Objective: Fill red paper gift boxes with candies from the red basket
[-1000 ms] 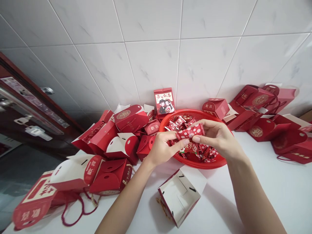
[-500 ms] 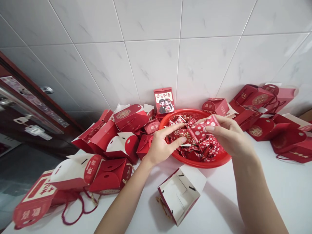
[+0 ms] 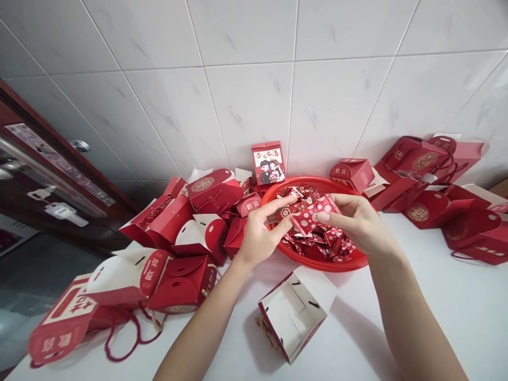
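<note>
Both hands are over a red plastic basket [image 3: 317, 263] heaped with small red wrapped candies [image 3: 331, 244]. My right hand [image 3: 363, 222] pinches a red candy packet with white round patterns [image 3: 313, 216] between thumb and fingers. My left hand [image 3: 262, 233] has thumb and fingers closed round another red candy packet [image 3: 286, 211], which is partly covered by the right hand's packet. In front of the basket, an open red gift box with a white inside [image 3: 296, 315] stands on the table. Its bottom is visible, with no candy in it.
Several red gift boxes [image 3: 178, 286] crowd the left, some with rope handles. More red boxes [image 3: 428, 206] lie at the right. A box with a cartoon couple [image 3: 270, 163] leans against the tiled wall [image 3: 246, 95]. At the far left, keys [image 3: 65, 211] hang from a lock.
My right hand has moved left and slightly down, bringing its packet over the one in my left hand. My left hand stays nearly in place. The open box has not moved.
</note>
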`<action>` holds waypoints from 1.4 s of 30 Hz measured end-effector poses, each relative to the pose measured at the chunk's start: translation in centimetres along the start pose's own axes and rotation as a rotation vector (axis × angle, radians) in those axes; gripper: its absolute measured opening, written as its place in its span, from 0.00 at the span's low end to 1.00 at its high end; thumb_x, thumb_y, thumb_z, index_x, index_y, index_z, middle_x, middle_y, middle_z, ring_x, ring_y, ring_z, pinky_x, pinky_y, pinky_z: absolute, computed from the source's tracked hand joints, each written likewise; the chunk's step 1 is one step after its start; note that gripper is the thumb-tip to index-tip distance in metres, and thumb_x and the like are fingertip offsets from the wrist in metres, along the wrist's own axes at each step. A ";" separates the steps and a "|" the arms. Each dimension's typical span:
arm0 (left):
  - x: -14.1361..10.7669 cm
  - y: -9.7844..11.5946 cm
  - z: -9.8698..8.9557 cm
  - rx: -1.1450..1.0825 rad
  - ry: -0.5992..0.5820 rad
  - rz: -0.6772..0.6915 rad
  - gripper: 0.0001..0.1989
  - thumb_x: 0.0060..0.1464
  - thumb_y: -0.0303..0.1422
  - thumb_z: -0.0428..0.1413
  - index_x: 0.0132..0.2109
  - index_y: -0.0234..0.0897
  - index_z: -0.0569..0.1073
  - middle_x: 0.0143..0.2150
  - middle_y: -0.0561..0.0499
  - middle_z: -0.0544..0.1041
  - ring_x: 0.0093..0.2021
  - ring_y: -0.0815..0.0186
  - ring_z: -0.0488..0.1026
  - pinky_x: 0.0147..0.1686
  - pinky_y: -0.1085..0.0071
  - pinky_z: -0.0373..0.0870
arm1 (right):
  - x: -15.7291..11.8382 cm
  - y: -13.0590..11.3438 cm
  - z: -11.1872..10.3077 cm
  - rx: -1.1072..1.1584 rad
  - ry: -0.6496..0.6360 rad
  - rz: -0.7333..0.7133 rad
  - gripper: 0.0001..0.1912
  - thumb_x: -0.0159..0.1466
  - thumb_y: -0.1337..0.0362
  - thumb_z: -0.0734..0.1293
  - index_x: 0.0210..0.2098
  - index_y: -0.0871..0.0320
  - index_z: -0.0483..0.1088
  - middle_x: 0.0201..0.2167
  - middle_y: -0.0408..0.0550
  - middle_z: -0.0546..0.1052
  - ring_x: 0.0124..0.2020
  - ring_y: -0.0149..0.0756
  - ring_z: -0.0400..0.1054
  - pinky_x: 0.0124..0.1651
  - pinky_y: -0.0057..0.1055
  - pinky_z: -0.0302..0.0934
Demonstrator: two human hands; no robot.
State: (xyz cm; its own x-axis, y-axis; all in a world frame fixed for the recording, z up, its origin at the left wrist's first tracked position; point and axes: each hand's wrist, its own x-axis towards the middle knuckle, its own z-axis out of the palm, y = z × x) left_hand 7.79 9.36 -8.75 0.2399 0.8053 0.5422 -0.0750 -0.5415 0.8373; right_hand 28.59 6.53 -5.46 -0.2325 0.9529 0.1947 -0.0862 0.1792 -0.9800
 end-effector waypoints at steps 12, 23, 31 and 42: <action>0.2 0.7 -0.5 0.012 -0.074 -0.080 0.17 0.59 0.43 0.63 0.52 0.40 0.81 0.54 0.45 0.82 0.55 0.56 0.78 0.49 0.66 0.78 | 0.0 -0.3 1.1 -0.174 0.101 -0.037 0.17 0.54 0.52 0.79 0.27 0.59 0.75 0.26 0.43 0.74 0.28 0.32 0.66 0.32 0.28 0.62; 0.7 -2.7 0.1 -0.105 -0.054 -0.355 0.21 0.53 0.43 0.66 0.51 0.36 0.77 0.50 0.45 0.82 0.49 0.56 0.78 0.50 0.62 0.75 | 1.1 1.0 -0.3 -0.328 0.064 -0.038 0.23 0.65 0.44 0.69 0.47 0.56 0.75 0.45 0.50 0.79 0.41 0.39 0.74 0.44 0.34 0.70; 0.9 -4.2 0.4 -0.187 0.047 -0.390 0.23 0.51 0.45 0.68 0.49 0.36 0.76 0.45 0.48 0.81 0.47 0.61 0.76 0.50 0.66 0.72 | 1.7 1.8 -2.7 -0.441 0.047 0.065 0.22 0.69 0.44 0.63 0.41 0.58 0.72 0.37 0.51 0.81 0.39 0.41 0.77 0.46 0.38 0.70; 1.5 -4.2 -0.2 -0.446 0.090 -0.510 0.21 0.44 0.41 0.72 0.42 0.38 0.76 0.38 0.54 0.79 0.39 0.69 0.75 0.42 0.72 0.72 | 2.5 4.4 -2.6 -1.271 -0.393 0.517 0.28 0.50 0.74 0.72 0.52 0.57 0.76 0.46 0.56 0.80 0.44 0.48 0.74 0.35 0.30 0.59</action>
State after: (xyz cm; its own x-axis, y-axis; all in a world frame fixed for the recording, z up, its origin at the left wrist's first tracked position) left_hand 8.32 12.86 -11.44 0.2711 0.9607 0.0602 -0.3701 0.0463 0.9278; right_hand 30.15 10.36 -9.38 -0.2363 0.8867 -0.3975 0.9533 0.1324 -0.2716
